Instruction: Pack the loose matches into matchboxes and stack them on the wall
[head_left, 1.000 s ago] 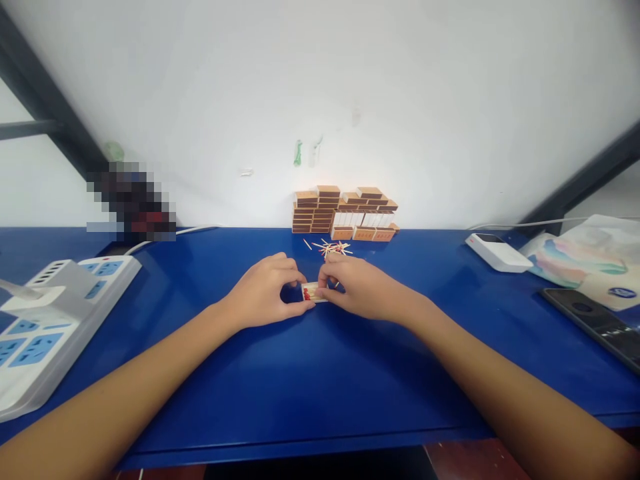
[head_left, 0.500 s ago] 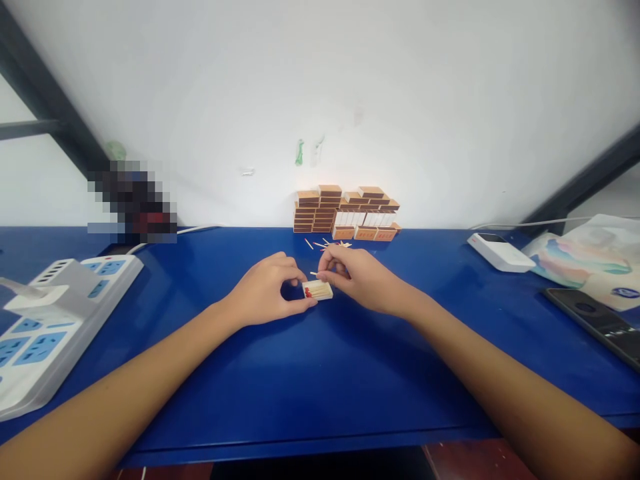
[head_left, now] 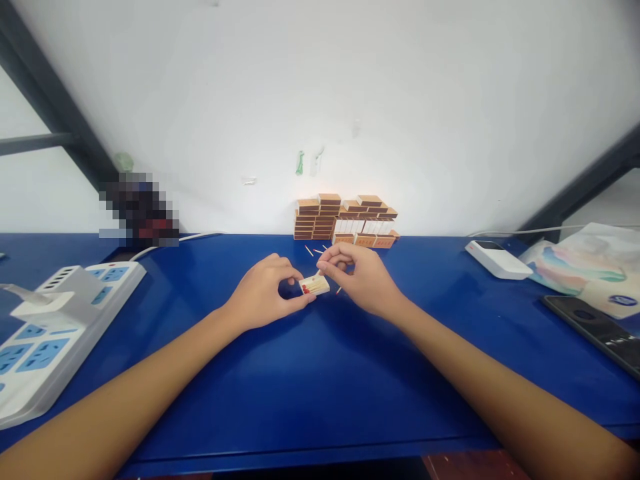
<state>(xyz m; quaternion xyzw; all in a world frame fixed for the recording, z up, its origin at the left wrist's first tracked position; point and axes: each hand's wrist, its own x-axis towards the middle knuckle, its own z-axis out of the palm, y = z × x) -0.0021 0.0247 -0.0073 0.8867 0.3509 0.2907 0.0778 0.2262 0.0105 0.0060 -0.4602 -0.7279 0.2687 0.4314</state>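
Note:
A small white matchbox tray [head_left: 316, 285] with several red-headed matches in it is held at its left end between the thumb and fingers of my left hand [head_left: 267, 290]. My right hand [head_left: 357, 273] is just above the tray's right end, thumb and index finger pinched together; what they hold, if anything, is too small to make out. A loose match [head_left: 339, 291] lies on the table under my right hand. More loose matches [head_left: 309, 251] lie behind the hands, partly hidden by my right hand.
Stacked matchboxes [head_left: 345, 220] stand against the wall at the back. A white power strip [head_left: 75, 360] with a plugged-in charger is on the left. To the right are a white device [head_left: 499, 261], a plastic bag [head_left: 585, 260] and a black phone [head_left: 595, 330] on the blue table [head_left: 300, 387].
The tray has tilted slightly in my left hand. My right hand has shifted a little, and the match stick seen at its fingertips no longer shows there. A match now shows beneath it.

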